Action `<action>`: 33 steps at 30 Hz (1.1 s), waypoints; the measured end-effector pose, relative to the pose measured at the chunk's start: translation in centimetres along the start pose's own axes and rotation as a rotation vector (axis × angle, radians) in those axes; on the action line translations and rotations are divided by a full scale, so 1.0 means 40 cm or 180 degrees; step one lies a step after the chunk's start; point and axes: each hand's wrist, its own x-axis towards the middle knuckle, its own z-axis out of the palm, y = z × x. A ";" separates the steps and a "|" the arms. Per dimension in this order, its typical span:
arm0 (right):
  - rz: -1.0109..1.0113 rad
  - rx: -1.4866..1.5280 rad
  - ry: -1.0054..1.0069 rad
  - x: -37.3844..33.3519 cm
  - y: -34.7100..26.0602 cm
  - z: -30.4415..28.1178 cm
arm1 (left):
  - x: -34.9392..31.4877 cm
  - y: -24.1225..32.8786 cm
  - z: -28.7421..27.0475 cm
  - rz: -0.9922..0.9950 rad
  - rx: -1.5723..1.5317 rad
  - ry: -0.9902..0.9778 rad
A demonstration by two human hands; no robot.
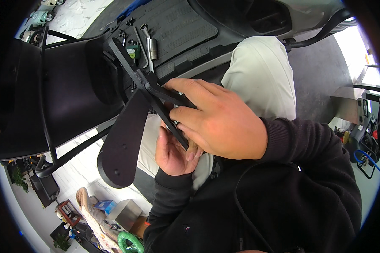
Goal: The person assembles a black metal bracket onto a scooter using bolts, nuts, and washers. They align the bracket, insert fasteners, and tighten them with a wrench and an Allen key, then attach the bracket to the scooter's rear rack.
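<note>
A black metal bracket with crossing flat bars and a long rounded plate is held tilted in front of my chest. My right hand reaches over its near bars, fingers bent and closed around them. Beneath, palm up, my left hand cups the lower end of the bracket, its thumb raised beside the bar. Small shiny metal, possibly a fastener, shows between the fingers of my right hand, mostly hidden. The left fingertips are covered by the bracket and the right hand.
On the black scooter footboard lie a wrench, a silver cylindrical socket, a green item and small parts. The black seat with its tubular rail is to the left. My knee touches the footboard side.
</note>
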 end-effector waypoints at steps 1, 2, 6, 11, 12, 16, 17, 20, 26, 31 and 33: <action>0.0003 -0.0016 0.0007 0.000 0.000 0.001 | 0.001 -0.001 0.002 0.0007 0.0003 0.0040; 0.0006 -0.0031 0.0015 0.001 0.000 0.002 | 0.002 -0.001 0.001 -0.0026 0.0034 0.0054; -0.0021 -0.0144 0.0065 0.003 0.001 0.002 | 0.006 -0.006 -0.012 -0.0060 0.0307 0.0078; -0.0138 -0.0326 -0.0173 0.002 -0.002 -0.012 | 0.009 0.002 -0.019 -0.0039 0.0378 -0.0291; -0.0121 -0.0329 -0.0205 0.002 -0.006 -0.014 | 0.010 0.003 -0.016 -0.0052 0.0423 -0.0189; -0.0126 -0.0359 -0.0194 0.010 -0.014 -0.014 | 0.006 0.004 0.009 0.0009 0.0710 0.0033; -0.0169 -0.0393 -0.0194 0.011 -0.014 -0.013 | 0.004 0.005 0.013 0.0028 0.0784 0.0109; -0.0276 -0.0372 -0.0195 0.013 -0.014 -0.009 | 0.002 0.007 0.017 0.0044 0.0710 0.0223; -0.0382 -0.0079 -0.0022 0.021 -0.005 0.008 | 0.000 0.012 0.002 0.0089 0.0745 0.0084; -0.0097 0.0319 -0.0127 0.038 0.007 0.010 | -0.002 0.007 0.006 0.0132 0.0618 0.0121; 0.0219 0.0569 -0.0348 0.031 0.000 0.007 | -0.007 0.005 0.010 0.0154 0.0521 0.0219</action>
